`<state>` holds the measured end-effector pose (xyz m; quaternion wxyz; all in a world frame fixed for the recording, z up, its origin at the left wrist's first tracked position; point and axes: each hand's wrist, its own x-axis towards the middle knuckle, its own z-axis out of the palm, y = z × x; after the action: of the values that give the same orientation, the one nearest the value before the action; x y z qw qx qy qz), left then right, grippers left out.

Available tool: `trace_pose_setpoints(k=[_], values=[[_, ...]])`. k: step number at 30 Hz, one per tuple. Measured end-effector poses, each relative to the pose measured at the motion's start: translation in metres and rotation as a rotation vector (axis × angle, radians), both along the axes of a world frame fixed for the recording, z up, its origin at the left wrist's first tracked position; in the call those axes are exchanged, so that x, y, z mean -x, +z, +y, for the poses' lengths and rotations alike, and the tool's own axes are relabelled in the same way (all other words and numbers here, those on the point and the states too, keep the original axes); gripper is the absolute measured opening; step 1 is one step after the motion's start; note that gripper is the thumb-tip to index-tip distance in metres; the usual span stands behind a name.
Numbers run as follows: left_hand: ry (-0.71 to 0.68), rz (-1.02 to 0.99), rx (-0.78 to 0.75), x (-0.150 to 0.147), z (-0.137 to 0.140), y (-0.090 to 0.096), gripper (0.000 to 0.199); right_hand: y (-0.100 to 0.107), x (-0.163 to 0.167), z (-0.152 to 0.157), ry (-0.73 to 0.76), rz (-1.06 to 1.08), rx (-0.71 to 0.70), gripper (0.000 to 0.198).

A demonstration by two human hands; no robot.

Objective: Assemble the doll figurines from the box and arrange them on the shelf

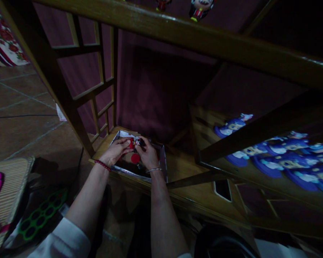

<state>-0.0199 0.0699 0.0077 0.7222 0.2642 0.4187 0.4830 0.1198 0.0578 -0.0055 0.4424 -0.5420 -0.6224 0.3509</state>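
A small toy figurine [137, 142] with a black top and a pale face is held over the open box. My right hand [148, 154] pinches its dark end between thumb and fingers. My left hand [115, 150] is closed on a red piece [131, 143], which meets the figurine; whether the two are joined I cannot tell. Below the hands, inside the shallow white-edged cardboard box [163, 161], lie a round red disc [135, 158] and a small, dim object [139, 166] I cannot make out.
The box rests on a low wooden shelf [181, 161], near a phone-like dark slab [223, 190]. Several blue-haired figurines [288, 152] stand at right. A wooden beam [161, 27] crosses above, with another figurine [200, 9] beyond. A green holed rack [41, 215] sits lower left.
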Motion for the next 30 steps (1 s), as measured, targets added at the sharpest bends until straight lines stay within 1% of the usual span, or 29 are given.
trace_pose_setpoints(k=[7, 18, 23, 27, 30], values=[[-0.03, -0.001, -0.02, -0.0021, 0.0001, -0.003, 0.014, -0.0039, 0.0004, 0.0035, -0.05, 0.079, 0.021, 0.033], [-0.05, 0.003, -0.019, -0.0057, -0.002, -0.0016, 0.013, -0.0064, -0.0007, 0.0038, -0.1, 0.044, -0.004, 0.031], [-0.101, 0.005, -0.061, -0.0059, -0.0021, -0.0047, 0.013, -0.0059, -0.0016, 0.0042, -0.082, 0.061, 0.008, 0.032], [-0.106, 0.004, -0.075, -0.0051, -0.002, -0.0044, 0.011, -0.0069, -0.002, 0.0046, -0.081, 0.093, 0.023, 0.033], [-0.109, -0.007, -0.072, -0.005, -0.0022, -0.0027, 0.01, -0.0083, -0.0024, 0.0052, -0.065, 0.106, 0.005, 0.033]])
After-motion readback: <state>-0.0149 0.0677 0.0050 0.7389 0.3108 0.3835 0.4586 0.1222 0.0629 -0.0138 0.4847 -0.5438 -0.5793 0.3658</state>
